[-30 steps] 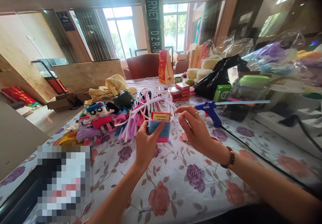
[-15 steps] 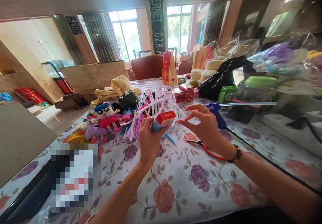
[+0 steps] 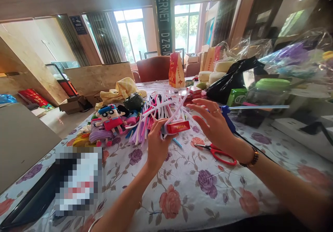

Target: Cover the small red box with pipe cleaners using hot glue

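Observation:
My left hand (image 3: 157, 143) is closed around a small red box (image 3: 178, 127) with gold lettering, its side wrapped in pipe cleaner. A loose pale pink pipe cleaner (image 3: 179, 106) sticks up from the box toward the upper right. To the right, my right hand (image 3: 215, 121) has its fingers apart, with nothing held between them. Red-handled scissors (image 3: 223, 157) lie on the table below my right hand. Behind the box is a pile of pink, white, purple and black pipe cleaners (image 3: 145, 121).
Crocheted-looking dolls (image 3: 110, 117) sit at the left. A blue glue gun (image 3: 229, 121) lies behind my right hand, near stacked red boxes (image 3: 194, 92). A black bag (image 3: 231, 79) and a green-lidded jar (image 3: 272, 86) stand at the right. The floral tablecloth (image 3: 187, 193) spreads in front.
My left hand has turned the red box, and the loose pipe cleaner now stands up from it. My right hand's fingers have spread from a near pinch. The view has shifted slightly.

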{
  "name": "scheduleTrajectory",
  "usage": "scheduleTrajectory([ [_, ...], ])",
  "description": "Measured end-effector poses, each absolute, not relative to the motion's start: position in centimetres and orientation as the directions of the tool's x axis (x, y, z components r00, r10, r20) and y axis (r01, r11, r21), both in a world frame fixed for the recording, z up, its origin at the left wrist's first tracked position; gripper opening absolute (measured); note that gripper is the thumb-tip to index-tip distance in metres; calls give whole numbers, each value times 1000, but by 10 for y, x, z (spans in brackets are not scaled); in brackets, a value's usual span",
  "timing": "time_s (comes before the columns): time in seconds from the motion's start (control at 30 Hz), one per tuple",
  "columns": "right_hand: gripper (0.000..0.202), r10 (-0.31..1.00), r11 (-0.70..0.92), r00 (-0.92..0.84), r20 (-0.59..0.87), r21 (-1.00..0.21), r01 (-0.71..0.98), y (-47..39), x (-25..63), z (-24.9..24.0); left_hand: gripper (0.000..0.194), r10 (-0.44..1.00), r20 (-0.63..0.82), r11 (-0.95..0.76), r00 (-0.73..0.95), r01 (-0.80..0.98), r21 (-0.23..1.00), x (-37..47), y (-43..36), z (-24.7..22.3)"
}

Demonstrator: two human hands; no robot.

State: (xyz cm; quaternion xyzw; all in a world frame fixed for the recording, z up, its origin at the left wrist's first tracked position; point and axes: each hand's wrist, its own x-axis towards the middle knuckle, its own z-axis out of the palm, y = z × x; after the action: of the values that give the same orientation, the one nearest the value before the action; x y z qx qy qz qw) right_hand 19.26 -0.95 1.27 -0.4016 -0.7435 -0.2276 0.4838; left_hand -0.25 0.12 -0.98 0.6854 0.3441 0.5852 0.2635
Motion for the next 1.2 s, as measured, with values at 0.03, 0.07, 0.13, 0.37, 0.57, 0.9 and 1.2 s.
scheduleTrajectory([
  [0.03,34,373,572,-241,896,-18,820,-10,192,13,29,756,648,-653,94,182,735,-2,1,-10],
  [0.07,36,379,577,-273,884,5,817,-11,192,14,28,730,675,-681,108,196,705,-2,0,-10],
  [0.13,38,395,611,-354,848,45,791,-13,194,16,27,666,735,-742,126,213,636,-2,-1,-10],
  [0.37,48,349,710,-600,720,215,671,-21,206,26,32,521,835,-839,177,287,462,-2,-4,-9],
  [0.57,61,226,643,-674,703,412,646,-19,208,29,38,429,870,-890,246,281,359,-2,-2,-10],
  [0.9,62,198,622,-720,665,483,617,-19,214,29,42,363,871,-930,331,180,320,-1,-4,-12],
  [1.2,56,171,635,-720,672,484,602,-18,214,24,33,279,915,-958,291,151,244,-2,-4,-13],
])
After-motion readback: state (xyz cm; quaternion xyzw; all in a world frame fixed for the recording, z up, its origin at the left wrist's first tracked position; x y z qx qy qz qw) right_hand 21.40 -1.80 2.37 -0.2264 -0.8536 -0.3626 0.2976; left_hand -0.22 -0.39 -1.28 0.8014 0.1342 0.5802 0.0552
